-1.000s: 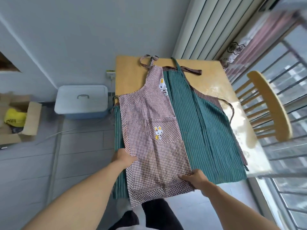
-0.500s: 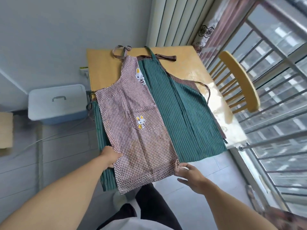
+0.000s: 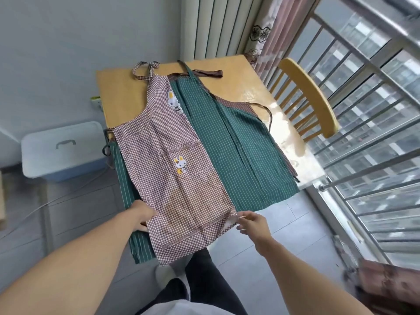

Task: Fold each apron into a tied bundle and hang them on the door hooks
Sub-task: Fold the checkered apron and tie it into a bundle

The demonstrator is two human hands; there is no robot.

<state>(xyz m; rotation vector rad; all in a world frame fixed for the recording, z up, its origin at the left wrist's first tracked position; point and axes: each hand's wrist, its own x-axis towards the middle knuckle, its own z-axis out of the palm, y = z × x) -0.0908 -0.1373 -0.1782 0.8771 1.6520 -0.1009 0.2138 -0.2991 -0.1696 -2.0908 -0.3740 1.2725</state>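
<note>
A brown checked apron with rabbit patches lies folded lengthwise on top of a green striped apron, both spread on a wooden table. Their lower ends hang over the near table edge. A brown striped apron peeks out under the green one at the right. My left hand grips the checked apron's lower left edge. My right hand pinches its lower right corner between thumb and fingers.
A wooden chair stands at the table's right side, against a window railing. A white lidded storage box sits on the floor to the left. A curtain hangs behind the table.
My right hand came off the checked apron's hem, opened briefly, and now pinches the lower right corner. The view has swung right. My left hand keeps its hold.
</note>
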